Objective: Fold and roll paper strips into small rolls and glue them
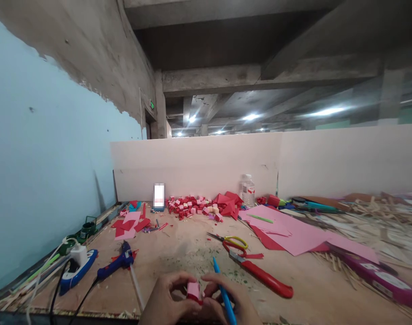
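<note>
Near the table's front edge my left hand point(168, 299) is closed on a small pink and red paper box point(193, 290), pinched between thumb and fingers. My right hand point(231, 298) meets it from the other side, its fingertips at the box. A slim blue pen-like stick point(222, 289) is tucked in the right hand, pointing up and away. Beyond the hands lie scissors point(231, 243) with yellow and red handles, and a red-handled cutting tool point(266, 276) to the right. Many similar little paper boxes point(192, 206) are heaped at the back.
A blue glue gun point(116, 262) and a blue-and-white power strip point(79, 271), with cords, lie at left. A phone point(159, 196) and a plastic bottle point(248, 190) stand by the white partition point(199, 158). Pink paper sheets point(300, 237) and wood strips point(375, 212) cover the right.
</note>
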A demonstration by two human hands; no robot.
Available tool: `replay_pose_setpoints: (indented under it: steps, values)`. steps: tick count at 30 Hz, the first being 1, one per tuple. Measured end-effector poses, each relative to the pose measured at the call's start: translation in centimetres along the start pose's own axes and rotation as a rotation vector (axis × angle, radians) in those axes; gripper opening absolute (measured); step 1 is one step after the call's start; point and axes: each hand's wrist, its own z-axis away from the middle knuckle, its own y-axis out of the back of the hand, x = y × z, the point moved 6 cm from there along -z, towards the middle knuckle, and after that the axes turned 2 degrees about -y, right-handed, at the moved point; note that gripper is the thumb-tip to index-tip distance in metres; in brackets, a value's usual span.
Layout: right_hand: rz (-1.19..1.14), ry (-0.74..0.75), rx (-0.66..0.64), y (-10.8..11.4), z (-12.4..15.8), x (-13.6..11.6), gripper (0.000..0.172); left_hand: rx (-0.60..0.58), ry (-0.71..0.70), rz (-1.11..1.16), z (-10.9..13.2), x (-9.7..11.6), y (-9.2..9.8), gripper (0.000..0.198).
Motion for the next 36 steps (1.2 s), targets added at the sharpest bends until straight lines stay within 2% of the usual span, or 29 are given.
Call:
replay_pose_setpoints:
  steps: [5, 10, 16, 22, 28, 36]
  values:
    - [0.049, -0.009, 0.02, 0.1, 0.0, -0.1, 0.036, 0.028, 0.018, -0.032, 0.1, -0.5, 0.2, 0.044]
    - [0.025, -0.009, 0.005, 0.1, 0.0, -0.8, 0.035, 0.019, 0.011, 0.073, 0.1, -1.4, 0.1, 0.053]
    - [0.026, 0.022, 0.034, 0.5, -0.1, -1.5, 0.029, -0.059, -0.002, 0.163, 0.8, -0.1, 0.0, 0.068]
    - [0.031, 0.003, 0.021, 0.2, -0.2, -2.3, 0.028, -0.062, -0.071, 0.009, 1.9, 1.7, 0.8, 0.059]
    - [0.032, 0.026, 0.033, -0.2, -0.6, -2.9, 0.025, -0.146, -0.166, -0.125, 2.4, 2.7, 0.7, 0.051]
    - [0.037, 0.027, 0.026, -0.5, -0.4, -2.9, 0.025, -0.109, -0.228, -0.186, 2.7, 3.2, 1.0, 0.044]
